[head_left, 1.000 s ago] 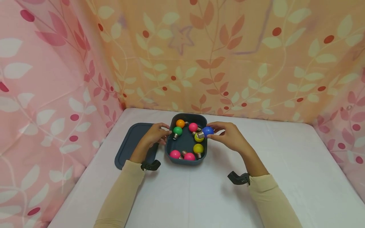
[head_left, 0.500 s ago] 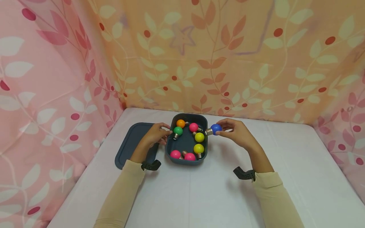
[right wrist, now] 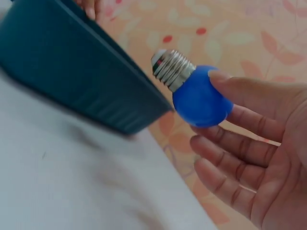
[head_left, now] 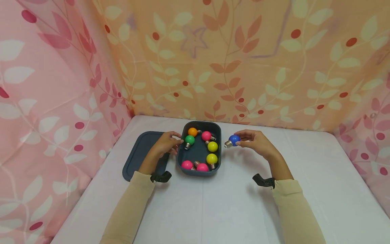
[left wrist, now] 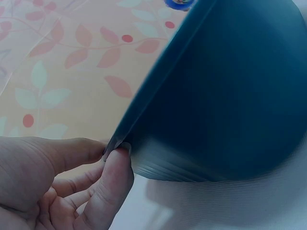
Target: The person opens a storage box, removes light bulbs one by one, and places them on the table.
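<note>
My right hand (head_left: 255, 142) pinches a blue light bulb (head_left: 234, 140) by its round glass, just right of the box and above the table. Its metal screw base points left in the head view. In the right wrist view the thumb and fingers hold the blue bulb (right wrist: 201, 98) and the rest of the fingers curve below. A dark blue-grey plastic box (head_left: 199, 173) holds several bulbs: an orange one (head_left: 192, 132), a green one (head_left: 189, 140), and some pink and yellow ones. My left hand (head_left: 164, 144) grips the box's left rim between thumb and fingers, clearly so in the left wrist view.
A flat dark lid (head_left: 134, 159) lies on the white-covered table (head_left: 225, 210) left of the box, partly under the left forearm. Patterned curtains (head_left: 213, 67) stand behind the table and on both sides.
My right hand has carried the blue bulb from above the box's right edge out to the right, and the bulb's base has tipped downward. The left hand and box have stayed put.
</note>
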Available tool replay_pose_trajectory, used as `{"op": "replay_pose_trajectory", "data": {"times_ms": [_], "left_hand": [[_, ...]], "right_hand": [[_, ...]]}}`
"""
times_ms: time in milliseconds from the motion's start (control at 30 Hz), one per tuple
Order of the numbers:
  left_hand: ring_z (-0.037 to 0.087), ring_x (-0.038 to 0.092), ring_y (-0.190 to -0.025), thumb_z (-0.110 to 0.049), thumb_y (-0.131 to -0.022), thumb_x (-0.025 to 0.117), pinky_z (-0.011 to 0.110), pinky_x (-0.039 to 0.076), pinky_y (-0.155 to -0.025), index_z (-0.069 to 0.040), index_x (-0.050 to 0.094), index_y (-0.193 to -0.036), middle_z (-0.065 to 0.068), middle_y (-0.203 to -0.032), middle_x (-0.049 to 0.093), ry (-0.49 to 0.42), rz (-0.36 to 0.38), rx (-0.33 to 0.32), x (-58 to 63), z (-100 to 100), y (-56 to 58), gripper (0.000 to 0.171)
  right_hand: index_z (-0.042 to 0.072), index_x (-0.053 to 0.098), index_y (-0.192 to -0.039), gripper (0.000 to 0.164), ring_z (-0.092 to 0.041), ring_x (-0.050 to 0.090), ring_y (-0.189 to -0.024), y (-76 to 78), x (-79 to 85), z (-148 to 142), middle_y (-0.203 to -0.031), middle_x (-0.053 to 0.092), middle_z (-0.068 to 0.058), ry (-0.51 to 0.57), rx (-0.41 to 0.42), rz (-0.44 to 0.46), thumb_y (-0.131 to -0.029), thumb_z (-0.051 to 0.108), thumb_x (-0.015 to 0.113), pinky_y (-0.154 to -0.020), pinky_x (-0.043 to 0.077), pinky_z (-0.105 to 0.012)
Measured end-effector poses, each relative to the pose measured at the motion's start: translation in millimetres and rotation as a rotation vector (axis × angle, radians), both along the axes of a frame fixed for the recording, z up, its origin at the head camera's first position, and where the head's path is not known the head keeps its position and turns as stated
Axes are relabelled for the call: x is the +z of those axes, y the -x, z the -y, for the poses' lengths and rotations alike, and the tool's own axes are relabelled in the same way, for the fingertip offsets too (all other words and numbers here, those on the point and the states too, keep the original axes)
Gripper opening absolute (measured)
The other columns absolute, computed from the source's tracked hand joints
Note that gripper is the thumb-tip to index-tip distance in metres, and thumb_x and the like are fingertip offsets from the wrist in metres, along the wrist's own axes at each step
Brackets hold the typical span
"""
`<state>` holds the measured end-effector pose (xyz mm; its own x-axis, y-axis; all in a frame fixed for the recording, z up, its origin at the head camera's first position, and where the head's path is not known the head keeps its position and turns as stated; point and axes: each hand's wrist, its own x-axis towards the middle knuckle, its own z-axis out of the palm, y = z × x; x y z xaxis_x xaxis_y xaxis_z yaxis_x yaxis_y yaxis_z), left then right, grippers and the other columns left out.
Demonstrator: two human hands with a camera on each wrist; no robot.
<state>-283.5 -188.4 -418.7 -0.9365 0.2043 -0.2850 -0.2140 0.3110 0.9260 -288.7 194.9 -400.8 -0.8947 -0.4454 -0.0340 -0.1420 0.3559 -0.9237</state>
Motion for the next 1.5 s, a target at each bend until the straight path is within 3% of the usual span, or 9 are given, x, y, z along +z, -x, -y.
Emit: {"op": "replay_pose_trajectory", "data": {"times_ms": [300, 367, 533, 600, 667, 933, 1167, 1367, 1500], "left_hand": [[0.045, 0.058, -0.079, -0.015, -0.092, 0.061, 0.05, 0.055, -0.073, 0.002, 0.047, -0.128, 0.028, -0.089, 0.06, -0.003, -0.004, 0.0, -2.1, 0, 1.4, 0.042], [0.045, 0.058, -0.079, -0.014, -0.092, 0.061, 0.05, 0.055, -0.072, 0.002, 0.047, -0.128, 0.031, -0.092, 0.06, 0.0, -0.006, 0.0, -1.5, 0, 1.6, 0.042], [0.029, 0.06, -0.063, -0.02, -0.09, 0.064, 0.042, 0.057, -0.063, -0.004, 0.051, -0.124, 0.027, -0.089, 0.061, 0.012, -0.029, 0.031, -21.6, 3, 13.8, 0.039], [0.021, 0.058, -0.059, -0.023, -0.089, 0.066, 0.038, 0.057, -0.06, -0.007, 0.052, -0.122, 0.023, -0.086, 0.062, 0.019, -0.033, 0.043, -29.9, 5, 18.5, 0.039], [0.021, 0.059, -0.059, -0.023, -0.089, 0.066, 0.038, 0.057, -0.06, -0.007, 0.052, -0.122, 0.023, -0.086, 0.062, 0.019, -0.03, 0.043, -30.2, 5, 18.5, 0.039], [0.022, 0.059, -0.061, -0.022, -0.09, 0.065, 0.038, 0.057, -0.06, -0.006, 0.052, -0.122, 0.026, -0.09, 0.061, 0.017, -0.044, 0.035, -30.0, 5, 16.9, 0.037], [0.021, 0.058, -0.058, -0.023, -0.089, 0.066, 0.033, 0.056, -0.054, -0.008, 0.052, -0.12, 0.017, -0.08, 0.063, 0.013, -0.044, 0.043, -30.9, 3, 19.7, 0.037], [0.022, 0.059, -0.061, -0.023, -0.09, 0.065, 0.035, 0.056, -0.057, -0.008, 0.051, -0.122, 0.025, -0.089, 0.062, 0.016, -0.031, 0.038, -30.1, 5, 19.3, 0.038], [0.026, 0.06, -0.064, -0.02, -0.091, 0.064, 0.043, 0.057, -0.064, -0.004, 0.049, -0.125, 0.03, -0.094, 0.06, -0.004, -0.006, 0.018, -26.5, 6, 18.1, 0.041]], "right_hand": [[0.0, 0.058, -0.12, 0.041, -0.033, 0.057, -0.104, 15.5, -26.1, -10, -0.114, 0.062, -0.019, 0.036, 0.003, 0.009, -0.084, 0.014, 0.072, -0.081, 0.051, -0.027], [0.0, 0.059, -0.119, 0.041, -0.034, 0.058, -0.103, 18.5, -30.8, -12, -0.113, 0.062, -0.02, 0.044, -0.001, 0.019, -0.083, 0.013, 0.073, -0.081, 0.053, -0.031], [0.0, 0.058, -0.12, 0.043, -0.032, 0.059, -0.1, 32.5, -54.4, -19, -0.112, 0.061, -0.022, 0.063, -0.004, 0.046, -0.082, 0.011, 0.074, -0.082, 0.053, -0.044], [0.001, 0.058, -0.121, 0.045, -0.03, 0.06, -0.099, 38.7, -65.9, -22, -0.112, 0.061, -0.022, 0.069, 0.001, 0.048, -0.081, 0.013, 0.075, -0.081, 0.053, -0.044], [0.003, 0.059, -0.12, 0.046, -0.027, 0.06, -0.096, 41.4, -72.5, -24, -0.111, 0.062, -0.019, 0.066, 0.005, 0.04, -0.08, 0.016, 0.076, -0.08, 0.054, -0.042], [0.015, 0.063, -0.117, 0.045, -0.028, 0.06, -0.089, 42.3, -78.2, -25, -0.105, 0.065, -0.01, -0.073, -0.037, 0.02, -0.077, 0.03, 0.079, -0.069, 0.055, -0.035], [0.009, 0.061, -0.121, 0.044, -0.036, 0.057, -0.087, 43.7, -77.6, -23, -0.108, 0.064, -0.016, -0.126, -0.035, 0.006, -0.081, 0.022, 0.075, -0.064, 0.053, -0.042], [0.017, 0.063, -0.119, 0.045, -0.028, 0.057, -0.088, 44.3, -80.6, -19, -0.11, 0.065, -0.009, -0.189, -0.058, 0.008, -0.079, 0.032, 0.077, -0.064, 0.051, -0.034], [0.021, 0.064, -0.118, 0.046, -0.026, 0.057, -0.092, 42.5, -81.8, -18, -0.112, 0.065, -0.005, -0.21, -0.073, 0.02, -0.077, 0.037, 0.077, -0.065, 0.05, -0.032]]}}
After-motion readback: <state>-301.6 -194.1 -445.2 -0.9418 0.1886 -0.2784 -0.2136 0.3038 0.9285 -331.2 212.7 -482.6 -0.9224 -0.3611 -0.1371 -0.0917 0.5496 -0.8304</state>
